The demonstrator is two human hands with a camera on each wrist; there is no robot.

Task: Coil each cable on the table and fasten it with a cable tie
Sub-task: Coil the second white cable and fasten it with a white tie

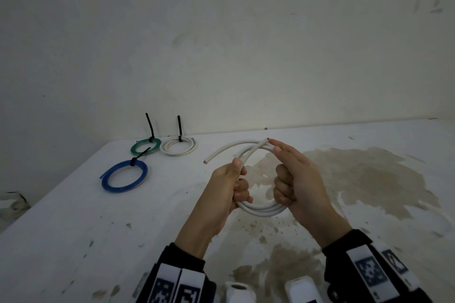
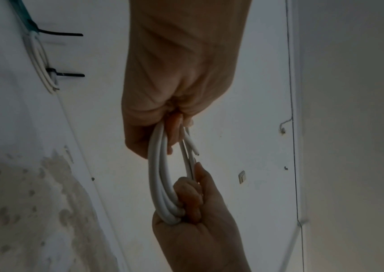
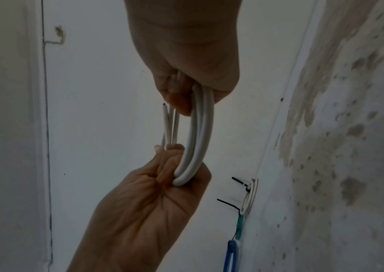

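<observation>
Head view: both hands (image 1: 229, 187) grip white cable (image 1: 261, 210) (coiled).

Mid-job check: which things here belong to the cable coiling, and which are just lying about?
Job:
- white cable, gripped by left hand and right hand
- tied blue coil, green coil, white coil

Lying about:
- white fittings at the table edge

The head view looks forward and down from above the stained table (image 1: 369, 179), with the wall filling the field from 10 to 2 o'clock and both sleeves entering at 6. The left wrist view sits very near the left hand (image 2: 181, 73) and looks along it from 12 o'clock toward the right hand (image 2: 200, 230) at 6. The right wrist view mirrors this; all three views share the white cable (image 1: 261, 210) and the tied coils.
</observation>
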